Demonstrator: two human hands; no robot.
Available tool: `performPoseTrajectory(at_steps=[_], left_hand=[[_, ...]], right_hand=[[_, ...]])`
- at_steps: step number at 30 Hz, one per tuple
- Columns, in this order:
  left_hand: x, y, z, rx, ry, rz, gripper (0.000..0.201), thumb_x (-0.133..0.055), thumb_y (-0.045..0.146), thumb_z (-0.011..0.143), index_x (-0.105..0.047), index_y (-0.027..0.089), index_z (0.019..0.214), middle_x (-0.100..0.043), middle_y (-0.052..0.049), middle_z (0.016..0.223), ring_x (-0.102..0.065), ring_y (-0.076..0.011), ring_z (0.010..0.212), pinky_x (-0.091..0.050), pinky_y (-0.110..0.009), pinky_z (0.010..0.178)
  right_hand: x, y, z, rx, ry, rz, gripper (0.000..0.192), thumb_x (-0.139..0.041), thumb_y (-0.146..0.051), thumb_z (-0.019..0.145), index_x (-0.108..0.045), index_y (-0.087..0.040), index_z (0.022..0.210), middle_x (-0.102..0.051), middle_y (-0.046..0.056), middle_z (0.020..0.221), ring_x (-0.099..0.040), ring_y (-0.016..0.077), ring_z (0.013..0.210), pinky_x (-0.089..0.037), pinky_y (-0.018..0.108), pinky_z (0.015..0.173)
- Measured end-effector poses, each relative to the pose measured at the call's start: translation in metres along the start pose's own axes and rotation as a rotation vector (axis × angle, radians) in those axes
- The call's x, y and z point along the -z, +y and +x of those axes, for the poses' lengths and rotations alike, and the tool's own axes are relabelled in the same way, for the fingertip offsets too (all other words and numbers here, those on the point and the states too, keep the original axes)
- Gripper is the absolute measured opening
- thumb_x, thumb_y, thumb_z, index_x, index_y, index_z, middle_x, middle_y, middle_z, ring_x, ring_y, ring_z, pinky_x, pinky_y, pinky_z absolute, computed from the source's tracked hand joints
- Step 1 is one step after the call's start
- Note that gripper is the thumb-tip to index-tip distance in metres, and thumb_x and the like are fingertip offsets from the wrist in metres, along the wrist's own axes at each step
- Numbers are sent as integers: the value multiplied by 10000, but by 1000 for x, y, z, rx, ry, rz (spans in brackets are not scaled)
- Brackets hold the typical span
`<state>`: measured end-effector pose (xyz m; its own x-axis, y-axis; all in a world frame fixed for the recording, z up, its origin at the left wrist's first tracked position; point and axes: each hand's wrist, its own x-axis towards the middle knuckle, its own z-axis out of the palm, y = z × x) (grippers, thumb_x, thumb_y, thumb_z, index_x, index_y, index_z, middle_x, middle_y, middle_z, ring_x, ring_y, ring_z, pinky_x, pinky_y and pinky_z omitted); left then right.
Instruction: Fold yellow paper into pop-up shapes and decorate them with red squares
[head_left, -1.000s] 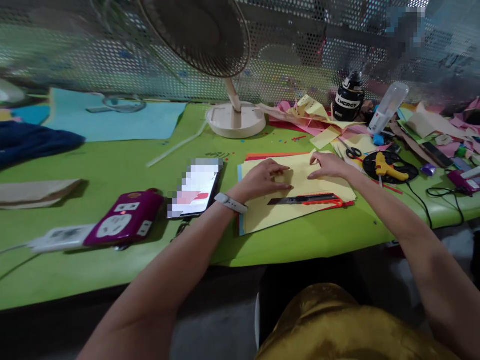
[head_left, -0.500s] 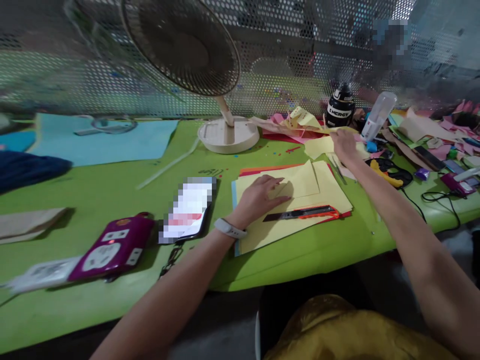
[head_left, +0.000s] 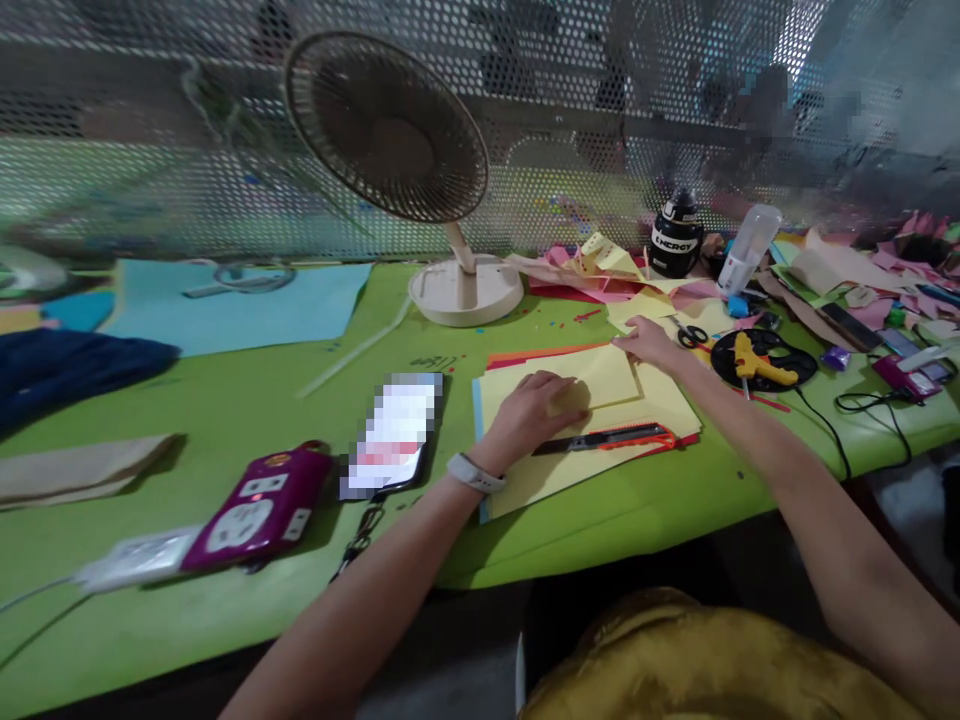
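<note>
My left hand lies over the left side of a smaller piece of yellow paper, its fingers loosely stretched and apart. My right hand pinches the upper right corner of that piece between thumb and fingertips. Beneath it is a stack of yellow sheets, with orange and blue edges showing. An orange and black utility knife rests on the stack, just below the smaller piece. Scissors lie beyond my right hand, partly among paper scraps.
A phone and a purple power socket lie left of the stack. Behind stands a white fan. To the right are a yellow glue gun on a black holder, a black bottle, a clear bottle and paper scraps.
My right hand has come back from the scraps near the bottles to the corner of the smaller yellow piece, which now lies flatter. The scissors now show clearly. The view has shifted slightly.
</note>
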<state>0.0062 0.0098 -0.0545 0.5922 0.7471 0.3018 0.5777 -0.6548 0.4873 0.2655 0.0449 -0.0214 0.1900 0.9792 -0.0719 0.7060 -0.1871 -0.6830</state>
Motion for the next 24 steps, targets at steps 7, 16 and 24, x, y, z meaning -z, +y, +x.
performPoseTrajectory(at_steps=[7,16,24], left_hand=[[5,5,0,54,8,-76,638,-692,622,807,-666,164,1251,-675,-152,1156,-656,-305,1020,-555,-457,890],[24,15,1,144,78,-273,698,-563,721,852,-627,203,1315,-654,-149,1295,-626,-315,1185,-529,-478,996],[49,42,18,253,-223,-591,644,-608,738,809,-724,258,1222,-724,-130,1246,-664,-321,1164,-525,-438,1011]], right_hand=[[-17,-3,-17,33,-44,360,485,-719,-189,772,-570,-132,1230,-582,-47,731,-605,132,680,-491,252,655],[37,8,-36,201,-20,769,550,-770,-212,712,-597,-168,1232,-612,-41,776,-593,116,720,-472,244,689],[42,5,-44,218,-208,743,413,-768,-210,740,-653,-188,1135,-628,-39,766,-600,108,702,-512,242,704]])
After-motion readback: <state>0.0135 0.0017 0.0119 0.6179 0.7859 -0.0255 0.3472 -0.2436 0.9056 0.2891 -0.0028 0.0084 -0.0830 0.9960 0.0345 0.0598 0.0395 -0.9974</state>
